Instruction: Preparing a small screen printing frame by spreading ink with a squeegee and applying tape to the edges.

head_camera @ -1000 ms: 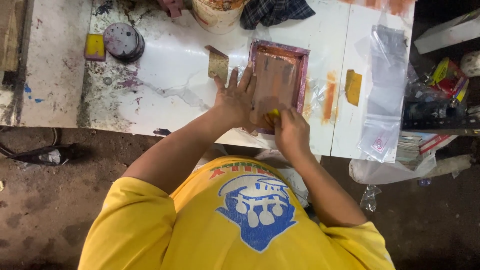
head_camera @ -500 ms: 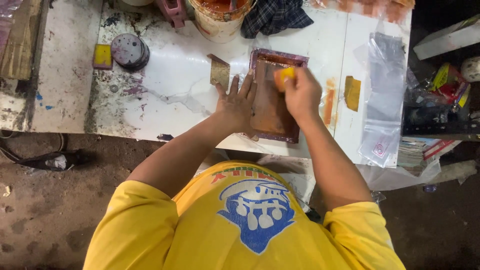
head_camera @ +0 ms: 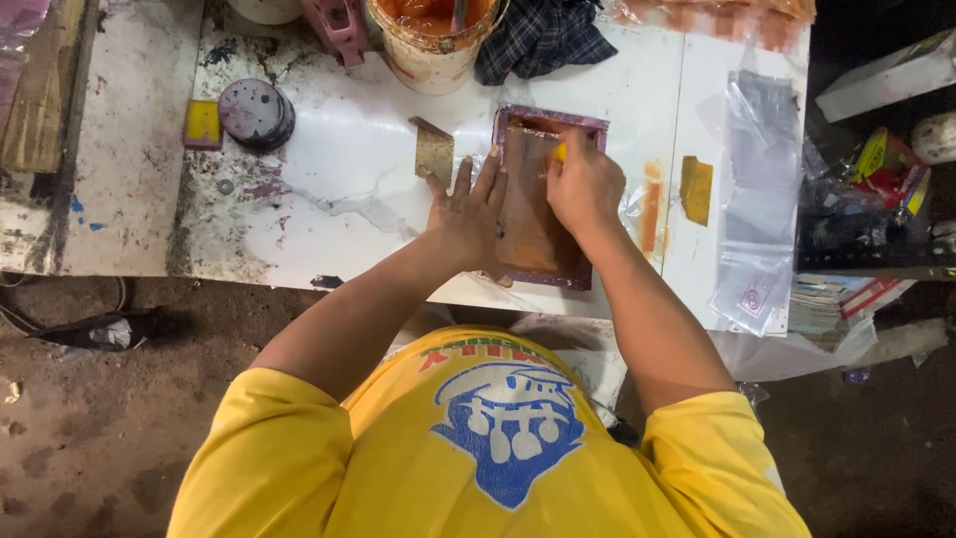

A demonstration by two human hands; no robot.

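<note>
A small purple-framed printing screen [head_camera: 538, 251] with an orange-brown mesh lies on the white table [head_camera: 339, 179]. My left hand [head_camera: 466, 209] lies flat, fingers spread, on the frame's left edge. Closed around a small yellow squeegee [head_camera: 560, 151], my right hand [head_camera: 584, 187] rests on the mesh near the frame's far end. Only the squeegee's yellow tip shows past my fingers. A small brown card [head_camera: 434, 149] lies just beyond my left fingertips.
An orange paint bucket [head_camera: 430, 40] and a dark checked cloth [head_camera: 543, 35] stand at the table's far edge. A round purple-stained lid [head_camera: 256, 113] and a yellow block [head_camera: 202, 123] lie at the left. Clear plastic bags [head_camera: 757, 189] and orange smears lie to the right.
My right hand has drawn the yellow squeegee along the mesh from the near end of the frame to the far end. My left hand has stayed flat on the frame's left edge.
</note>
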